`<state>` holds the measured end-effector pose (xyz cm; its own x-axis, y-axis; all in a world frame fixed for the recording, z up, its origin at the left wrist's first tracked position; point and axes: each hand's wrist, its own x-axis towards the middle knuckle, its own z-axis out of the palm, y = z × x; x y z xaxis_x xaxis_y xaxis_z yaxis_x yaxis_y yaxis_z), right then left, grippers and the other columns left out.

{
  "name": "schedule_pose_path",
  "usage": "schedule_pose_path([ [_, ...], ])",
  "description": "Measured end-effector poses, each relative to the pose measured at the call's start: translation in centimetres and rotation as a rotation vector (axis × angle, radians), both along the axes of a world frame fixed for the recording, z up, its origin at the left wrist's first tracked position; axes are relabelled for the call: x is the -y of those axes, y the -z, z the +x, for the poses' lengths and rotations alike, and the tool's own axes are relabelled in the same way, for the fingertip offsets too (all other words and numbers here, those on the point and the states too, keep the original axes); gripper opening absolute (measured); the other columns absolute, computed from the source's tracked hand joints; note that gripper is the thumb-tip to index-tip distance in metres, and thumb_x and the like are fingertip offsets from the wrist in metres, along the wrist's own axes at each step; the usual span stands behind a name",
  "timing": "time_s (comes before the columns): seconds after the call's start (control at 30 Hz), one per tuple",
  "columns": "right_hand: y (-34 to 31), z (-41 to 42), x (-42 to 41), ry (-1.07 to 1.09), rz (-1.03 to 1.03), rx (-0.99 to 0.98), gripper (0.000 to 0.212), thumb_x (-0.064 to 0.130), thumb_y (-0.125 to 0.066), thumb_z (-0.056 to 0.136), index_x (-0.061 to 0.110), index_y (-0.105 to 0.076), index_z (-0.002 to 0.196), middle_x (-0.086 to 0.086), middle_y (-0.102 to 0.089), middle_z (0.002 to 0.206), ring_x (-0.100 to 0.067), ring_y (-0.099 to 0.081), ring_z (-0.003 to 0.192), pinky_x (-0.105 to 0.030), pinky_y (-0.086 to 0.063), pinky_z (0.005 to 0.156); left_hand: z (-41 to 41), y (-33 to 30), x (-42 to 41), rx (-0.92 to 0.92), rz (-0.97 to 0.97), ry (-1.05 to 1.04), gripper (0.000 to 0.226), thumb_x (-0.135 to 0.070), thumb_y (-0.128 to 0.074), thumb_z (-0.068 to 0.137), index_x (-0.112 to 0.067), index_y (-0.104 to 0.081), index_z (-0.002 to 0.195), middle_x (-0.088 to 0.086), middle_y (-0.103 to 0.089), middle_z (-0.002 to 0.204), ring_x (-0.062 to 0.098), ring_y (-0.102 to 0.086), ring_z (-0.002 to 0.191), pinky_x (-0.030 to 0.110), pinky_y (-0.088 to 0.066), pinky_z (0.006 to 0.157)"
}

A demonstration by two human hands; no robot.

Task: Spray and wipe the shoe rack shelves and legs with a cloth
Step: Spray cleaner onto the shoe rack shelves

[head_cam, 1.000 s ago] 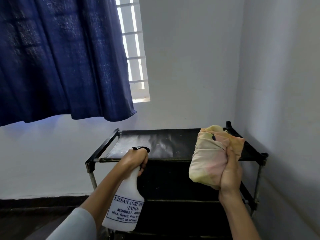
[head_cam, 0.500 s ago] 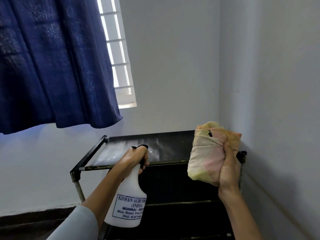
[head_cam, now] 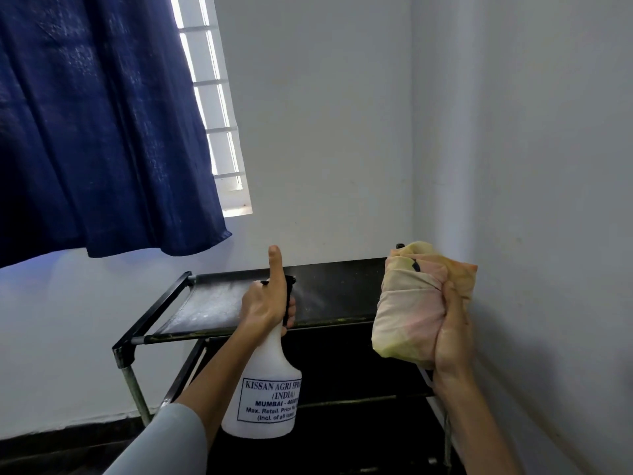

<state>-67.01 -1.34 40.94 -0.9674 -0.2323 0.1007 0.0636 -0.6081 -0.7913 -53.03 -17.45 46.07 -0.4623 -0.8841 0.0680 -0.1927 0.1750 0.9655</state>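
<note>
A black shoe rack [head_cam: 219,305] stands in the room's corner, its top shelf dusty and damp-looking. My left hand [head_cam: 269,303] grips the neck and trigger of a white spray bottle [head_cam: 263,395], thumb pointing straight up, nozzle aimed over the top shelf's right half. A faint mist shows past the nozzle. My right hand [head_cam: 452,337] grips a bunched pale yellow-pink cloth [head_cam: 411,313] held above the rack's right end. Lower shelves [head_cam: 342,402] are dark and partly hidden by my arms.
A white wall [head_cam: 531,200] runs close along the rack's right side, another behind it. A dark blue curtain [head_cam: 96,132] hangs over a barred window [head_cam: 212,97] at upper left. A metal leg [head_cam: 135,389] holds the rack's front left corner. Dark floor lies at lower left.
My view has shifted right and closer to the corner. The left thumb has lifted off the bottle and points up. The cloth stays gripped in my right hand.
</note>
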Motion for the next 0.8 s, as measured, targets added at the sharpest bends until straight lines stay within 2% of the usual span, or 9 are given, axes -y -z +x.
schedule_pose_path([
  [0.07,0.0,0.0,-0.2,0.007,0.005,0.01,0.034,0.042,-0.048,0.095,0.015,-0.063,0.111,0.007,-0.065,0.094,-0.001,-0.062,0.077,-0.014,-0.049,0.059,-0.2,0.0,0.0,0.072,-0.046,-0.08,0.092,-0.086,-0.009,0.073,-0.008,-0.057,0.061,0.01,-0.061,0.056,0.02,-0.057,0.048,0.031,-0.05,0.055],
  [0.17,-0.1,-0.1,-0.7,0.016,0.026,0.028,0.03,0.041,-0.048,0.096,0.017,-0.062,0.106,0.009,-0.063,0.089,-0.003,-0.059,0.077,-0.017,-0.047,0.06,-0.6,0.2,0.4,0.143,-0.061,-0.176,0.085,-0.074,-0.014,0.086,-0.006,-0.06,0.064,0.009,-0.062,0.057,0.021,-0.057,0.048,0.029,-0.049,0.055],
  [0.27,-0.4,-0.2,-1.0,0.025,0.034,0.023,0.026,0.039,-0.049,0.095,0.018,-0.063,0.096,0.008,-0.063,0.084,-0.001,-0.06,0.068,-0.013,-0.049,0.054,-1.2,0.7,1.1,0.063,0.138,-0.108,0.057,-0.052,-0.036,0.091,-0.003,-0.06,0.075,0.012,-0.061,0.062,0.025,-0.057,0.056,0.033,-0.049,0.055],
  [0.33,-0.4,-0.4,-1.2,0.036,0.039,0.027,0.026,0.041,-0.05,0.094,0.018,-0.064,0.094,0.005,-0.064,0.086,-0.001,-0.062,0.068,-0.016,-0.05,0.056,-1.6,0.6,1.0,0.021,0.259,-0.016,0.045,-0.044,-0.038,0.088,-0.004,-0.057,0.08,0.013,-0.058,0.066,0.025,-0.055,0.058,0.033,-0.048,0.054],
  [0.43,-0.5,-0.8,-1.8,0.064,0.048,0.04,0.03,0.04,-0.051,0.094,0.013,-0.063,0.099,0.004,-0.063,0.085,-0.007,-0.059,0.073,-0.015,-0.049,0.054,-2.2,-0.1,0.1,0.032,0.266,0.039,0.045,-0.041,-0.033,0.094,-0.003,-0.056,0.085,0.015,-0.058,0.076,0.024,-0.056,0.06,0.028,-0.049,0.045],
  [0.53,-0.8,-1.0,-2.6,0.092,0.048,0.049,0.027,0.038,-0.051,0.095,0.013,-0.062,0.092,0.005,-0.06,0.08,-0.006,-0.056,0.069,-0.009,-0.045,0.045,-2.8,-0.6,-0.7,0.012,0.275,0.077,0.048,-0.04,-0.032,0.097,-0.003,-0.056,0.079,0.015,-0.059,0.075,0.024,-0.057,0.066,0.032,-0.051,0.053],
  [0.6,-0.9,-1.2,-3.2,0.116,0.067,0.039,0.026,0.038,-0.051,0.095,0.014,-0.06,0.087,0.006,-0.059,0.078,-0.006,-0.055,0.068,-0.008,-0.043,0.043,-3.4,-0.5,-1.2,0.066,0.265,0.094,0.048,-0.041,-0.032,0.095,-0.004,-0.056,0.078,0.013,-0.058,0.071,0.023,-0.054,0.061,0.028,-0.047,0.051],
  [0.7,-0.8,-1.5,-3.8,0.146,0.097,0.026,0.028,0.037,-0.051,0.095,0.012,-0.06,0.091,0.006,-0.058,0.077,-0.005,-0.054,0.068,-0.007,-0.042,0.044,-4.6,0.0,-1.7,0.14,0.215,0.111,0.04,-0.04,-0.033,0.09,-0.007,-0.052,0.08,0.01,-0.053,0.068,0.02,-0.049,0.053,0.025,-0.041,0.048],
  [0.8,-0.8,-1.6,-4.2,0.153,0.103,0.026,0.029,0.037,-0.05,0.095,0.01,-0.06,0.097,0.006,-0.058,0.078,-0.005,-0.054,0.068,-0.007,-0.043,0.043,-5.5,0.5,-2.0,0.213,0.084,0.086,0.046,-0.046,-0.03,0.083,-0.006,-0.051,0.084,0.014,-0.053,0.079,0.024,-0.049,0.051,0.027,-0.043,0.05],
])
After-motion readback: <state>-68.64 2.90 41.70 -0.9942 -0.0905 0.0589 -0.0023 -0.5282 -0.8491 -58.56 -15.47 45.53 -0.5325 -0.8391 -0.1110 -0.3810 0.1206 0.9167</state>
